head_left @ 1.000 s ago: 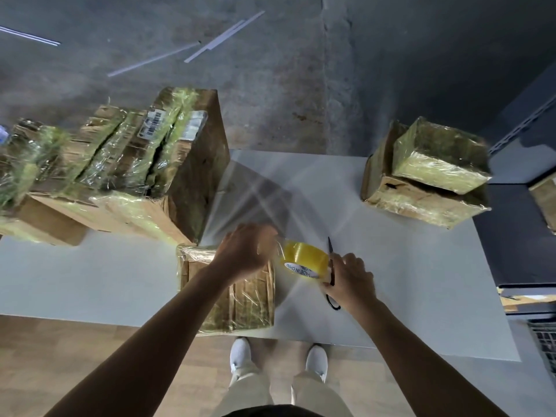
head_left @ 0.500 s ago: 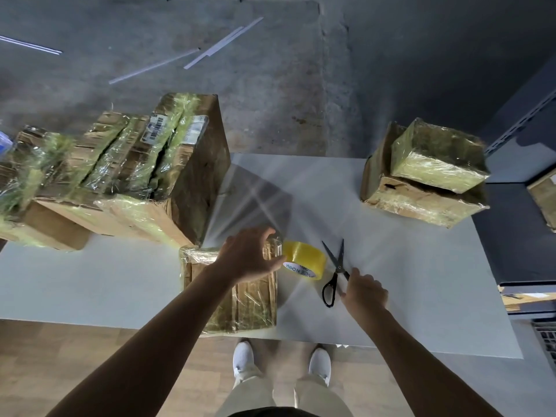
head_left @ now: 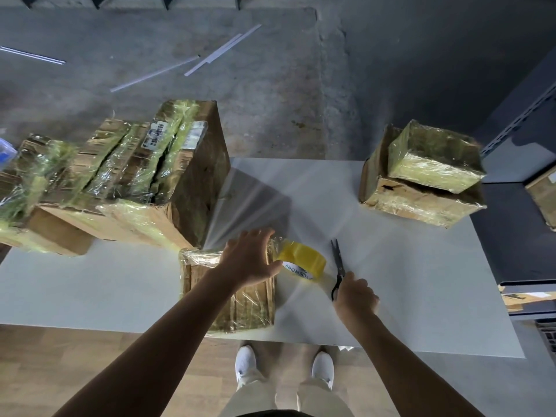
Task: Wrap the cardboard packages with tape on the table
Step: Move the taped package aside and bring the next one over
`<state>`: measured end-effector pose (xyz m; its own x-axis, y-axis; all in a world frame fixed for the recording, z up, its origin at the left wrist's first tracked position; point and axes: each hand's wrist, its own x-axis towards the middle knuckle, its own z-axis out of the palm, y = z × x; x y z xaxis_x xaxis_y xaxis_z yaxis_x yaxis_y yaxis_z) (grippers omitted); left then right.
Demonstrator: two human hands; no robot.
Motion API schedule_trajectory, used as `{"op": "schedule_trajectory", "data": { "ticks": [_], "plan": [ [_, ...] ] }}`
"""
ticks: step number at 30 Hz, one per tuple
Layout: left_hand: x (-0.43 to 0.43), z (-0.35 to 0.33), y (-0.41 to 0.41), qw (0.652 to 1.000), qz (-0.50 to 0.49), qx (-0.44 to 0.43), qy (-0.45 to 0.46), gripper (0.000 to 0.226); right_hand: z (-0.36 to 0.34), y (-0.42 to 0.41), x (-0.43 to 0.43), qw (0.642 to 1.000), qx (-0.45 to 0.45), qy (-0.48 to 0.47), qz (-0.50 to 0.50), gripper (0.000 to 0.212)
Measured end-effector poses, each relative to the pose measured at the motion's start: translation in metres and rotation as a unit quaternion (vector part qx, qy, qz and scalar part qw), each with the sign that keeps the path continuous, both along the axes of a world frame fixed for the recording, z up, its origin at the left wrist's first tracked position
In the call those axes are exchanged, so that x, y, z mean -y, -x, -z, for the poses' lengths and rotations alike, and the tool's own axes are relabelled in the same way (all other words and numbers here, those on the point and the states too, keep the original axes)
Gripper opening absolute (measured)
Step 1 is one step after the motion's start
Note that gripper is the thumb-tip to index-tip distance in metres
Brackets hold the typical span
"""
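Left hand (head_left: 249, 260) spread flat over package (head_left: 249, 308) at near edge of table (head_left: 406, 281), fingers open and pressing, apparently to seat a loose end. Yellow roll (head_left: 304, 261) parked just beside package, within thumb's reach. Right hand (head_left: 356, 296) curled at handles of scissors (head_left: 337, 260) lying on table; actual grip not determinable. Wrapped stacks (head_left: 120, 182) set aside at far corners.

There is just one camera. It sits on the person's head and looks almost straight down. The white table (head_left: 406, 266) fills the middle. Both arms (head_left: 168, 341) stretch up from the bottom edge, and the white shoes (head_left: 323, 368) show right under it. The left hand (head_left: 249, 261), the right hand (head_left: 356, 299) and the scissors (head_left: 338, 263) are close to it. The grey floor (head_left: 270, 115) at the top is farther away.
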<state>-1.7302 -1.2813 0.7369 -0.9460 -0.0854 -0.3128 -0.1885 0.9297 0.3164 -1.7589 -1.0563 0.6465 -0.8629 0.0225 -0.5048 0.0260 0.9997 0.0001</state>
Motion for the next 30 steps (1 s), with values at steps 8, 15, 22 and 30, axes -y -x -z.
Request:
{"op": "schedule_trajectory", "data": {
  "ticks": [8,15,22,30],
  "plan": [
    [-0.038,-0.002,0.045,0.971,0.222,-0.012,0.086,0.07,-0.012,0.016,-0.022,0.99,0.028,0.138,0.016,0.022],
    [-0.057,0.014,0.069,0.93,0.327,0.034,0.166,0.051,-0.031,0.012,-0.044,0.934,0.066,0.339,0.094,0.025],
    [-0.037,-0.005,0.085,0.987,0.152,0.023,0.053,0.054,-0.072,0.01,-0.033,0.886,0.055,0.454,0.08,0.023],
    [-0.02,-0.012,0.096,1.0,0.004,-0.005,-0.008,0.067,-0.097,0.005,-0.052,0.876,0.148,0.451,0.081,0.02]
  ]
}}
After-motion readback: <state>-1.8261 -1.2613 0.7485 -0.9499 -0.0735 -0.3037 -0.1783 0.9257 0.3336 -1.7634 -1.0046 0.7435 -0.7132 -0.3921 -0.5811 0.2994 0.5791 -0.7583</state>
